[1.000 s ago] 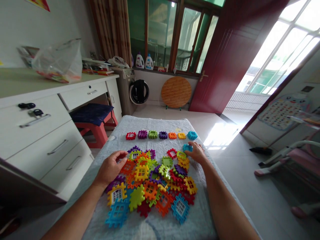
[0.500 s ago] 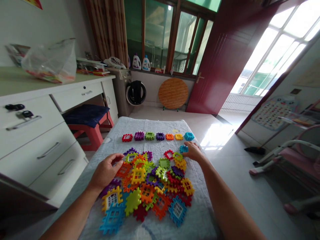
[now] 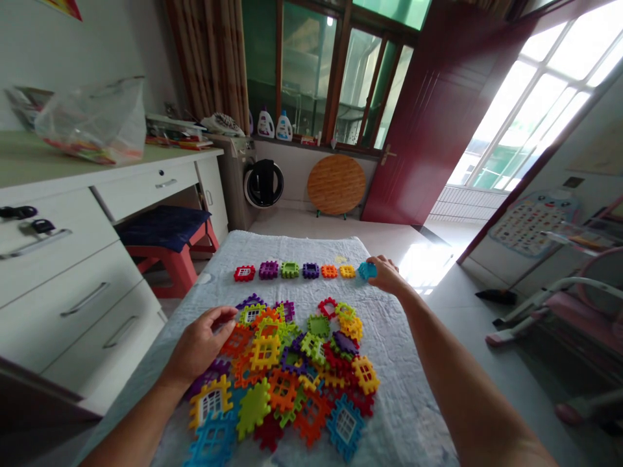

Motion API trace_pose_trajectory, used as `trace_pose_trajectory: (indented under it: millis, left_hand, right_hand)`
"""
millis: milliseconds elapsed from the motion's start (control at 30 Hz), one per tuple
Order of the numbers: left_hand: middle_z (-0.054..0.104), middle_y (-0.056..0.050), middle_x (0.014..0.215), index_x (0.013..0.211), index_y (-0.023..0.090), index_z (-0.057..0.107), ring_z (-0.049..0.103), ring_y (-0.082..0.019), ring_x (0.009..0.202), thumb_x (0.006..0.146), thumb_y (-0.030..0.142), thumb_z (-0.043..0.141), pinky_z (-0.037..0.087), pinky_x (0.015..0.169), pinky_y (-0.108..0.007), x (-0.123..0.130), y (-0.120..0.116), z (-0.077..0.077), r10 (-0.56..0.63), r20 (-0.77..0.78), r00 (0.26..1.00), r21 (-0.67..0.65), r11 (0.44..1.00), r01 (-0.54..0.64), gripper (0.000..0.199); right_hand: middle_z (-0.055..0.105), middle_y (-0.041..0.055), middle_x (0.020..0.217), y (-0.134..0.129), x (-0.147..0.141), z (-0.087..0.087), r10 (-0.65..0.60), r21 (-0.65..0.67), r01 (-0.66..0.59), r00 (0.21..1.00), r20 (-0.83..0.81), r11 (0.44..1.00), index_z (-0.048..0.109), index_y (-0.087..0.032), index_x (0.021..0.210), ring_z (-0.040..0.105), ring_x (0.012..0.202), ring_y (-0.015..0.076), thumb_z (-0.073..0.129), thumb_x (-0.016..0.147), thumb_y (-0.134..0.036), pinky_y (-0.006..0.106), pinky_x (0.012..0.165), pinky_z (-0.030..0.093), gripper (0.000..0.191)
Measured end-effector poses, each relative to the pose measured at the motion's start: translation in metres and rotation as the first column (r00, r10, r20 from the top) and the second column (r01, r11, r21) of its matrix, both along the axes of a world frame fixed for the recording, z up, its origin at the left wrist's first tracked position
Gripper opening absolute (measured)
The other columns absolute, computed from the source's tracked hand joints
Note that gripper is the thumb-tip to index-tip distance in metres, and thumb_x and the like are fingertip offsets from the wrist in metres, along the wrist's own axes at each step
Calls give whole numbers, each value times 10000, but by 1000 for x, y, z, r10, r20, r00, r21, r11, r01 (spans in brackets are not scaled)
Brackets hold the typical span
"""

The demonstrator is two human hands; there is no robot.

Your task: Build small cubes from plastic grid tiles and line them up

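Note:
My right hand (image 3: 388, 275) is at the right end of a row of toothed plastic building blocks, its fingers closed on a light blue block (image 3: 366, 270). Whether one or two blue pieces are there is hard to see. To the left in the row stand a yellow block (image 3: 347, 272), an orange block (image 3: 329, 271), a dark purple block (image 3: 310, 270), a green block (image 3: 290, 270), a purple block (image 3: 268, 270) and a red block (image 3: 244, 273). My left hand (image 3: 207, 338) rests open, fingers slightly curved, beside the left edge of a loose pile of coloured tiles (image 3: 265, 352).
A pale blue cloth (image 3: 287, 243) covers the table. At left are a white drawer desk (image 3: 92, 272) and a red stool with a dark cushion (image 3: 165, 227). A washing machine (image 3: 238, 175), a round wooden tabletop (image 3: 335, 185) and a dark red door (image 3: 413, 130) stand beyond.
My right hand has moved away from me, carrying a light blue piece from beside the pile up to the blue block at the row's right end. My left hand stays by the pile.

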State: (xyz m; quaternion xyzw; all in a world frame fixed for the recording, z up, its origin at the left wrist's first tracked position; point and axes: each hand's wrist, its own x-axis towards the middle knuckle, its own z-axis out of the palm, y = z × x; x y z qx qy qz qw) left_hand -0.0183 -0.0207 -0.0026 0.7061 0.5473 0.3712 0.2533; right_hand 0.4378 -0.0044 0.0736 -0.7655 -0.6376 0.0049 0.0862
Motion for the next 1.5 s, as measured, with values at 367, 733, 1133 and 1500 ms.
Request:
trace_pose_trajectory:
  millis: [367,733,1133,1500]
  left_hand:
    - [722,-56,974,964,197,641,680,-225,902,730,466,562,536,853,-328,0,-2,4,7,2,1000,-45,999,-7,365]
    - [722,-62,981,973,204,641,675,-234,912,742,464,573,532,871,-342,0,-1,1,-6,-1,1000,-40,999,6,354]
    - [722,-56,985,975,201,643,677,-232,917,743,448,568,534,873,-336,-1,-1,1,-10,18,1000,-50,999,10,346]
    - [713,-57,1002,979,204,640,666,-226,929,745,439,558,518,891,-336,1,-2,4,-2,-29,1000,-36,999,1,342]
  right_hand:
    - [580,107,1155,53,46,-9,72,-76,-73,997,-16,994,601,-207,1201,529,1031,284,640,633,-141,349,859,401,573]
    - [604,85,1108,59,50,-15,89,-116,-90,996,-19,989,622,-223,1189,558,990,264,673,610,-158,342,846,423,585]
    - [518,122,1188,47,47,-15,45,-59,-49,997,-65,997,468,-193,1329,512,1035,266,673,632,-173,359,867,399,727]
    - [629,71,1036,-27,-23,-24,223,157,-170,875,-431,973,594,-187,1099,606,840,178,589,725,-204,297,730,482,374]
